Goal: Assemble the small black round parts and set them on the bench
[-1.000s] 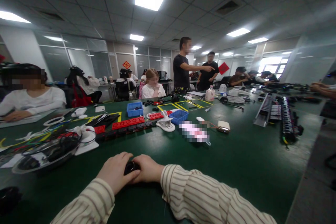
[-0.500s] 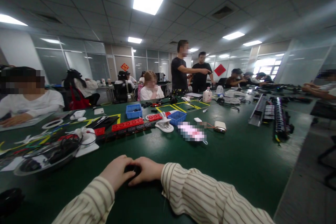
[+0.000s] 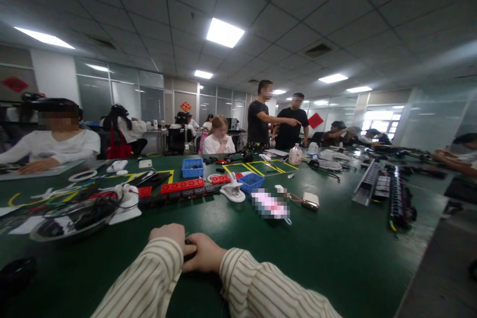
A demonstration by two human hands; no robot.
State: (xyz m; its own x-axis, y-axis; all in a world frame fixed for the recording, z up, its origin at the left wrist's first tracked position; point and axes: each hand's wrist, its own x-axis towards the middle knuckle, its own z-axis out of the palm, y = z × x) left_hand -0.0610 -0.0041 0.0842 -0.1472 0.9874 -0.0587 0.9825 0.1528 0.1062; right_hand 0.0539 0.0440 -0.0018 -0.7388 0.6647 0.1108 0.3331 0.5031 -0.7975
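Above the green table (image 3: pixel 316 253), my left hand (image 3: pixel 168 235) and my right hand (image 3: pixel 204 253) meet, both closed, with fingers curled inward. A small dark thing (image 3: pixel 187 242) shows between them. The fingers cover most of it, so its kind cannot be made out. Beyond my hands lies a row of red sockets in a black strip (image 3: pixel 182 189). Next to that row rests a white clip-like piece (image 3: pixel 233 191).
Left of my hands sits a clear bowl (image 3: pixel 40 233) with cables; a black object (image 3: pixel 17 276) lies nearer. Two blue bins (image 3: pixel 193 168), a pink item (image 3: pixel 270 204) and a white-and-gold device (image 3: pixel 310 201) lie ahead. Metal rails (image 3: pixel 365 184) lie right. A co-worker (image 3: pixel 67 139) sits left.
My left hand has turned over, its back now facing up, and the hands have drawn closer around the dark thing. The camera view has tilted upward slightly.
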